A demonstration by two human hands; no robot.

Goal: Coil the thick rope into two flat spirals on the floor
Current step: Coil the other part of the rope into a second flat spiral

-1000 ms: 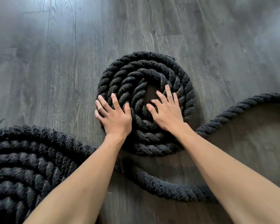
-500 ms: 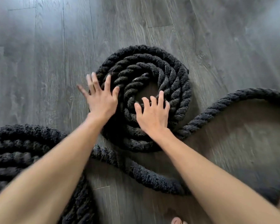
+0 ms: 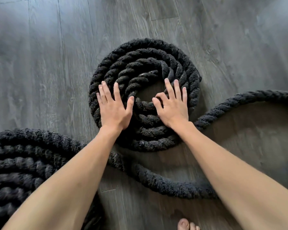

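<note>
The thick black rope (image 3: 140,45) lies on the grey wood floor (image 3: 40,63), wound into a flat spiral (image 3: 150,143) of about four turns in the middle of the view, with a small bare gap at its centre. From the spiral's right side a free run (image 3: 239,103) curves off to the right edge. Another stretch (image 3: 165,181) sweeps beneath the spiral from lower left to lower right. At the lower left sits a second coil (image 3: 23,155), several turns side by side. The frame cuts it off, so its full shape cannot be told.

The rope looks heavy, coarse and stiff for its thickness, with twisted strands and a fuzzy surface. Its turns seem likely to spring outward if released. It should grip the floor rather than slide, so it is better pushed and pressed turn by turn than lifted. The sound place to take hold is the outer turn near where the free run leaves, feeding it round while the wound part is pinned.

The left hand (image 3: 114,107) lies flat on the spiral's left turns, fingers spread and straight, holding nothing. The right hand (image 3: 173,108) rests on the right inner turns. Three of its fingers are straight, and the index finger and thumb are bent against the innermost turn. It is mostly flat, with no closed grip that I can see. Bare toes (image 3: 187,224) show at the bottom edge.
</note>
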